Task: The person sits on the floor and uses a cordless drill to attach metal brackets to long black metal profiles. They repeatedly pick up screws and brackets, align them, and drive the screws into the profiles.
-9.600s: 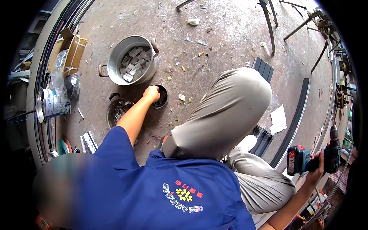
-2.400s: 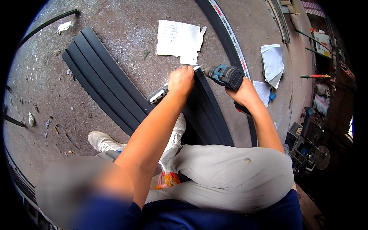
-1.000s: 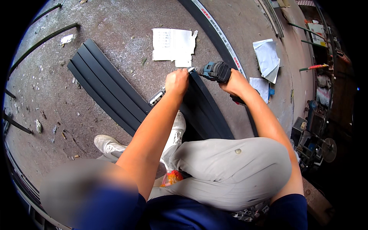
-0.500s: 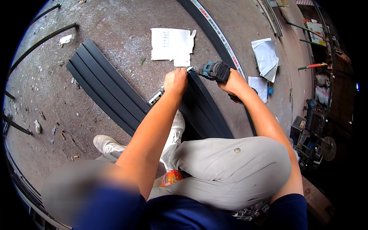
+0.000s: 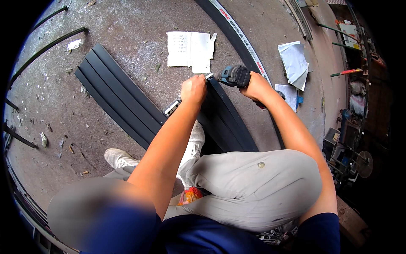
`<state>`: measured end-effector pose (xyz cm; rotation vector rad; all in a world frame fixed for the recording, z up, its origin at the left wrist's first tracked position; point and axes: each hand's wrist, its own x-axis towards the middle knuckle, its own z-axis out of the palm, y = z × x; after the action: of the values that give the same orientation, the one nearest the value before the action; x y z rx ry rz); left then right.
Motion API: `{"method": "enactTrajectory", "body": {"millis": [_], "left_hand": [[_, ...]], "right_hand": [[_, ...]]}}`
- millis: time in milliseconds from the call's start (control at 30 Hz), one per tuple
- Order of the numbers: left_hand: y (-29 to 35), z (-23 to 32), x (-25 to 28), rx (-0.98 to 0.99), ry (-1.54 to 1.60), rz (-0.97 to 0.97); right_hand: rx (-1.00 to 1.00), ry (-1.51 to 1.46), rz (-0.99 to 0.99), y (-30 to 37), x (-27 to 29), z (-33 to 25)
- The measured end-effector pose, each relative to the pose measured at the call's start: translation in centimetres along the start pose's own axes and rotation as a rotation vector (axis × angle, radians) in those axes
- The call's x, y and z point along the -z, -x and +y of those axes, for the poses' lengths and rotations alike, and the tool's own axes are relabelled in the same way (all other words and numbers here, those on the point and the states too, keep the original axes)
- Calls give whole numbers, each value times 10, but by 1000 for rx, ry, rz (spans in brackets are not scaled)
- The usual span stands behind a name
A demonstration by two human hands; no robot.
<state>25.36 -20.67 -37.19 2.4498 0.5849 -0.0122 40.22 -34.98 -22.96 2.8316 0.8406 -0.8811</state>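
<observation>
I have the right hand (image 5: 256, 87) clamped on the cordless drill (image 5: 233, 76); the left hand (image 5: 194, 89) curls at the grooved profile's (image 5: 224, 116) far end, grip unclear to me.

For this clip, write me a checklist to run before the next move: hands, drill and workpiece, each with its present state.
1. Right hand holding the drill: ok.
2. Drill aimed at the small pale piece by the end of the dark profile: ok.
3. Bit touching that piece: cannot tell; too small to see.
4. Left hand securely gripping the work: cannot tell; its fingertips are hidden.
5. Left hand well away from the drill's front: arguably not ok; it sits close by.
6. Torn white sheet apart from the drill: ok.
</observation>
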Motion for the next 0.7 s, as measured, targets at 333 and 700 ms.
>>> {"method": "enactTrajectory", "body": {"millis": [333, 700], "left_hand": [[4, -1, 6, 10, 17, -38], [9, -5, 8, 18, -10, -40]], "right_hand": [[73, 190, 3, -8, 21, -20], [89, 308, -56, -20, 34, -30]]}}
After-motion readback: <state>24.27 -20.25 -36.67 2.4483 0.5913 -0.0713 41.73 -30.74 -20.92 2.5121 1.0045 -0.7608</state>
